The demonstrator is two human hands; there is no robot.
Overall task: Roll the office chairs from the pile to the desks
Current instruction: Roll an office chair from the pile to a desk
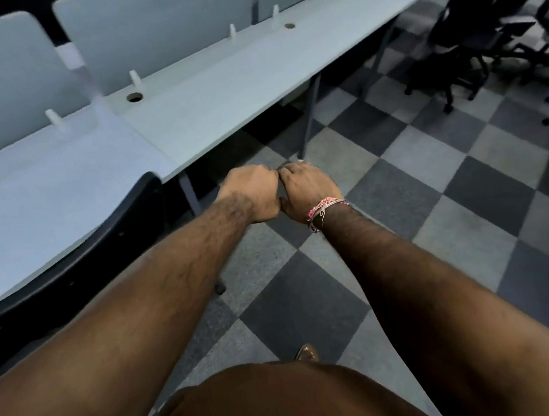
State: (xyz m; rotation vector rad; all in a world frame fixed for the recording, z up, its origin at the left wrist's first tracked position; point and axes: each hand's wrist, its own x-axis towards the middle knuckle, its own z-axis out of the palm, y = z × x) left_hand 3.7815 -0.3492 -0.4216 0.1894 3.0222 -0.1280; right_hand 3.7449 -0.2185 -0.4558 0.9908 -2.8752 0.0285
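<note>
**Now empty-handed between desk and pile**

Right now your two fists meet knuckle to knuckle in front of you: your left hand (pixel 255 193) is curled closed and your right hand (pixel 304 190), the one with the pink-and-white thread band (pixel 324 208) at the wrist, is curled closed against it. Neither one shows anything inside it; no chair part is in your grasp.

Take the long pale grey desk run (pixel 212 107) as your landmark. Your fists hang just off its near edge, over the grey-and-charcoal checkered carpet tiles (pixel 430 195). One black office chair with a curved plastic back (pixel 83 255) stands tucked against that near edge, to the left of your left forearm, so it looks as though at least one seat is already delivered. Past the far right end of the desk run, well apart from you, the pile of dark wheeled office chairs (pixel 490 43) waits, several star bases and castors showing.

Along the desk's near edge between the tucked chair and the pile, no chair stands at the open bays. By that reckoning you are early to midway: most of the pile is left to roll over, and your likely next job is to walk to it and take hold of a chair back.
</note>
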